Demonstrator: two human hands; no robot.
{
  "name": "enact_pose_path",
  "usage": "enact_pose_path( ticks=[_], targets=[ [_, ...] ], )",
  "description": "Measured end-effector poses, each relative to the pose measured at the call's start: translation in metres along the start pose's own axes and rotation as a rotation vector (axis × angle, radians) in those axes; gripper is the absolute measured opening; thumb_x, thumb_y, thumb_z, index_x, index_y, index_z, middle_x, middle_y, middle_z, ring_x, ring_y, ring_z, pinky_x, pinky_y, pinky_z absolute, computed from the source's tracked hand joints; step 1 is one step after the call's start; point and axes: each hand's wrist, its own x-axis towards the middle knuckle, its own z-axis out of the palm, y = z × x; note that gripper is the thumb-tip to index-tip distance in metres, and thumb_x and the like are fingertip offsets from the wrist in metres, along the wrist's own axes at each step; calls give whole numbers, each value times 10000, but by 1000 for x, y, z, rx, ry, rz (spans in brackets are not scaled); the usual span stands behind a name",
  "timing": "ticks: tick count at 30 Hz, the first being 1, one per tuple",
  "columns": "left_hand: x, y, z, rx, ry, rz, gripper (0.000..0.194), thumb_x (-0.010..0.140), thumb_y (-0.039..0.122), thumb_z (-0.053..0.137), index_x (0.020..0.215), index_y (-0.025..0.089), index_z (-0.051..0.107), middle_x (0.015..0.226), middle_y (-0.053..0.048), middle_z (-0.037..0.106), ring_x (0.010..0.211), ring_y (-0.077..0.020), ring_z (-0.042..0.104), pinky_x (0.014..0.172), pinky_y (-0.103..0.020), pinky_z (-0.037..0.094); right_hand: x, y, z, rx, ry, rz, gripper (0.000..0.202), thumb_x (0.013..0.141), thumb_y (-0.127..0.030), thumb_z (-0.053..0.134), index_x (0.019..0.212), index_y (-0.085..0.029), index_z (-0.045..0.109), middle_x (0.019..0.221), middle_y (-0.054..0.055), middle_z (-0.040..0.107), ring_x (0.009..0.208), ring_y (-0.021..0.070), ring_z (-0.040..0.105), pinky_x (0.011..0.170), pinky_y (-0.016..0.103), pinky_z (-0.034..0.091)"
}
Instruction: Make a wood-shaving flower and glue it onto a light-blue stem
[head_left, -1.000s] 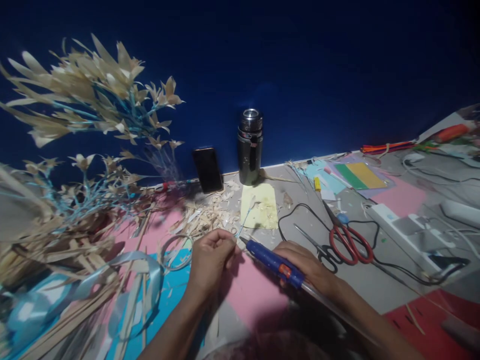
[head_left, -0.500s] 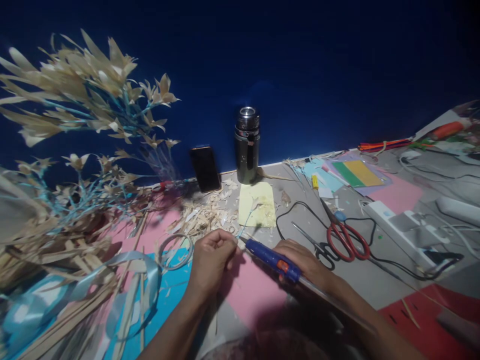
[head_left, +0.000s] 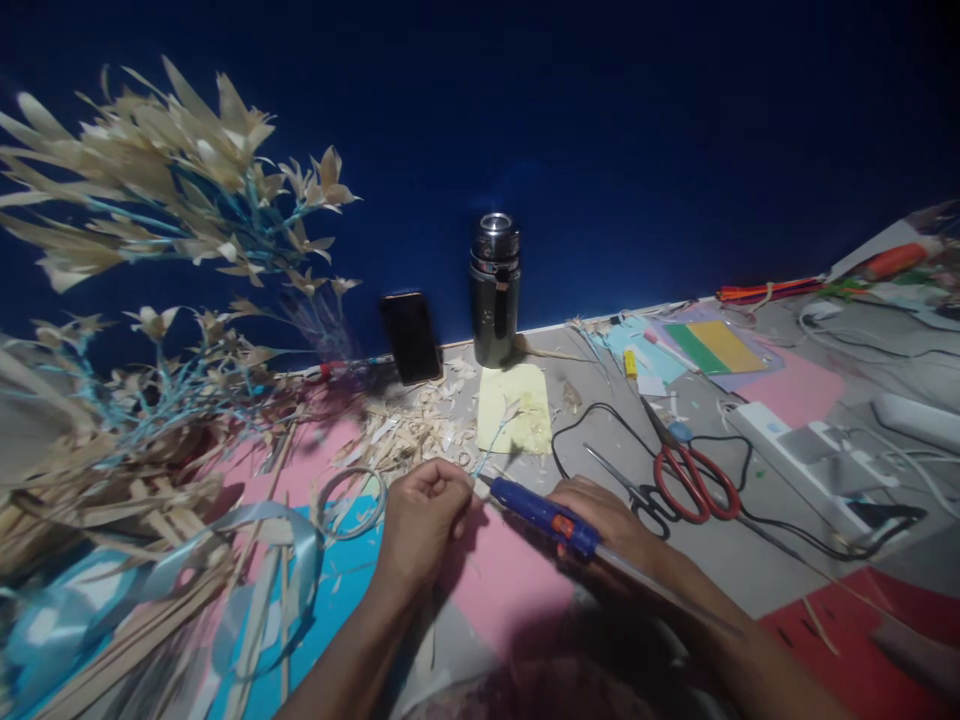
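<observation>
My right hand (head_left: 604,515) is wrapped round a blue hot glue gun (head_left: 529,505), with a clear glue stick (head_left: 652,580) poking out of its back end. The black nozzle points left, almost at the fingertips of my left hand (head_left: 427,505). Those fingers pinch the lower end of a thin light-blue flower stem (head_left: 491,447), whose small pale bud leans over a yellow paper pad (head_left: 540,385). A small whitish bit shows by the nozzle; whether it touches the nozzle I cannot tell.
A steel flask (head_left: 495,300) and a phone (head_left: 411,338) stand at the wall. Husk flowers (head_left: 217,150), scraps (head_left: 405,430) and ribbon (head_left: 300,555) fill the left. Scissors (head_left: 697,485), black cable (head_left: 795,540) and a power strip (head_left: 802,465) lie right.
The back of the glue gun has shifted very slightly, and its nozzle remains by the left fingertips. My left hand and the stem look still.
</observation>
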Motion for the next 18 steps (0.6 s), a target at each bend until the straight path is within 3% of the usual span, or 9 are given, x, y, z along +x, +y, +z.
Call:
enact_pose_path(
  ticks=[15,18],
  targets=[
    [0,0,1,3,0,-8,43,629,153,650,607,160,613,485,9,635,357,-53,410,367,-164,281,0,-1,0,4,6,16,402,1018,-544,396,1018,-187,581,859,67,634,756,216,545,703,341,399],
    [-1,1,1,1,-3,-12,58,632,166,662,606,158,611,488,7,640,360,-49,413,372,-158,288,-3,3,-1,-40,-47,56,292,1022,-440,428,1058,-191,576,905,68,644,804,224,561,742,352,397]
  ],
)
